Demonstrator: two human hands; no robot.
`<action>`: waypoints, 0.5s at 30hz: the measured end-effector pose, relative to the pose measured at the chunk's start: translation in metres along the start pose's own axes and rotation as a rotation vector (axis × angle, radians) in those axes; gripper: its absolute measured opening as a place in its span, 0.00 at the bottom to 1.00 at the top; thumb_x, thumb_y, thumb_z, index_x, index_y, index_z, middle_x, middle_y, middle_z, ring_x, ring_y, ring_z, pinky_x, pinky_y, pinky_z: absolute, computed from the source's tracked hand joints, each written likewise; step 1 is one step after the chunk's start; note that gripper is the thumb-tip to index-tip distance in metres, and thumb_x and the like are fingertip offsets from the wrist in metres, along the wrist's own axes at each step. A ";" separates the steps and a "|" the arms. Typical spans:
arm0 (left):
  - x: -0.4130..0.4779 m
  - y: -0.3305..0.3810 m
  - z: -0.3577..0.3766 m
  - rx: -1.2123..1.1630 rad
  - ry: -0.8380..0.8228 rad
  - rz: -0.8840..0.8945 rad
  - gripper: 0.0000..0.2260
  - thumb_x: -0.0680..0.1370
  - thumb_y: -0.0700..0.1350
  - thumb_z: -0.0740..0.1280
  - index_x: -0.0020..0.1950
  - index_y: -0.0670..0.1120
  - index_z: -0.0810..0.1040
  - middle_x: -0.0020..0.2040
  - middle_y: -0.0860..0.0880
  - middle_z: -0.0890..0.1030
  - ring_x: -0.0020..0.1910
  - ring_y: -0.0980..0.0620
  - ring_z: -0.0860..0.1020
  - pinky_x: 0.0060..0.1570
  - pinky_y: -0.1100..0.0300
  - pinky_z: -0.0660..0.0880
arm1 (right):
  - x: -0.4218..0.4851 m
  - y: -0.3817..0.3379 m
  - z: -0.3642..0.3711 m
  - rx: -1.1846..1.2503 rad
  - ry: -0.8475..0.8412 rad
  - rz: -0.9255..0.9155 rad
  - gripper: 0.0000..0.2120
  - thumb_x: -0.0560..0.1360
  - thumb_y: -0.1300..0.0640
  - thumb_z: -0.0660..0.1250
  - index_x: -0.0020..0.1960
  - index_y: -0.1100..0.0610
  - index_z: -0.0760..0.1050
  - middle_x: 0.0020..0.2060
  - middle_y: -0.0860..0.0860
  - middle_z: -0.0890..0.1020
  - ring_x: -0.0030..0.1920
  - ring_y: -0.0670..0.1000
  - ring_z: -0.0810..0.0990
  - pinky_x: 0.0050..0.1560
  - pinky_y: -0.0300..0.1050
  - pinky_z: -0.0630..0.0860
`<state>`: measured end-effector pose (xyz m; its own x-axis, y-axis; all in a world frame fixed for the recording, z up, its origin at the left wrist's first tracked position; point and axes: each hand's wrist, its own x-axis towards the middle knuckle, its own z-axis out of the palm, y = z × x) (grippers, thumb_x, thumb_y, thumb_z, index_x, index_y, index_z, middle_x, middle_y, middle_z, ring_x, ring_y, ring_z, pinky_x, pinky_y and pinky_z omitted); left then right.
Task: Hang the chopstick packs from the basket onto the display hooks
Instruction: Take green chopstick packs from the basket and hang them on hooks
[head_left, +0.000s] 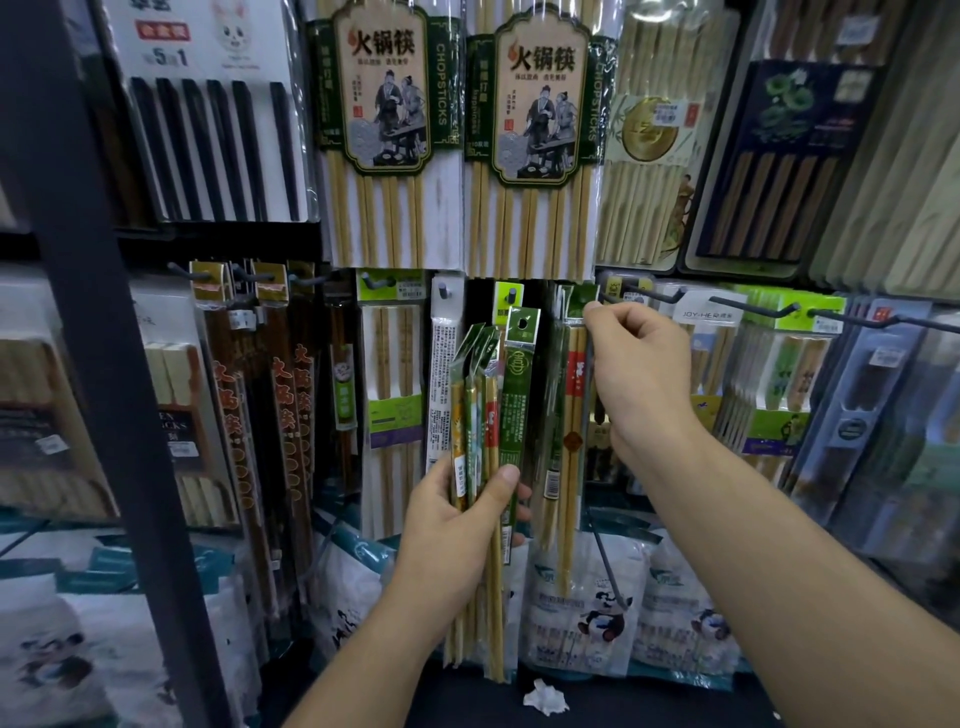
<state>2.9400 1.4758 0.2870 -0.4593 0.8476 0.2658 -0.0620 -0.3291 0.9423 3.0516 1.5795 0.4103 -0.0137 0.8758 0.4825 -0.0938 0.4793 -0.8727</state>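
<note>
Right now both hands are busy, held apart in front of the display. The left hand (452, 525) is wrapped round the lower half of a bundle of chopstick packs (483, 395), thumb pressed across the front, fingers curled behind. The bundle stands upright, and its green header cards fan out above the fist.

Up and to the right of it, the right hand (641, 369) pinches the top edge of a green-topped pack (569, 395) between thumb and forefinger. That pack hangs straight down just left of the right hand, among others already on the rack. A dark hook (652, 297) juts out just above the right knuckles. Whether the pinched pack is threaded on a hook I cannot tell; the fingers hide it.

Above both hands hang two large hot-pot chopstick packs (384, 130) with green labels. Far left of the left hand rises a dark shelf post (104, 364). Below the right forearm lie panda-printed bags (587, 613), and below the wrists a crumpled white scrap (545, 699).
</note>
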 end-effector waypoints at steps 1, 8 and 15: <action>0.000 0.000 0.000 -0.001 0.001 -0.001 0.09 0.79 0.48 0.72 0.55 0.45 0.79 0.44 0.45 0.87 0.42 0.48 0.86 0.38 0.56 0.82 | 0.000 0.001 0.000 -0.009 0.003 -0.007 0.15 0.80 0.56 0.66 0.37 0.62 0.75 0.28 0.50 0.69 0.32 0.49 0.68 0.49 0.42 0.79; -0.002 0.001 0.000 0.008 -0.010 -0.001 0.10 0.79 0.49 0.72 0.55 0.44 0.80 0.44 0.45 0.87 0.41 0.48 0.86 0.37 0.57 0.82 | 0.001 0.003 -0.001 -0.010 0.019 0.018 0.17 0.80 0.57 0.65 0.42 0.71 0.73 0.33 0.55 0.69 0.36 0.51 0.70 0.66 0.50 0.75; -0.002 0.001 0.000 -0.003 -0.012 0.008 0.10 0.78 0.50 0.73 0.55 0.47 0.80 0.45 0.47 0.87 0.42 0.49 0.86 0.37 0.58 0.82 | 0.002 0.012 -0.003 -0.088 0.033 -0.017 0.19 0.80 0.54 0.66 0.37 0.67 0.74 0.29 0.53 0.69 0.31 0.47 0.70 0.57 0.41 0.75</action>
<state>2.9409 1.4743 0.2871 -0.4494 0.8499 0.2753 -0.0615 -0.3369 0.9395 3.0539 1.5869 0.4008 0.0201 0.8683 0.4956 -0.0061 0.4958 -0.8684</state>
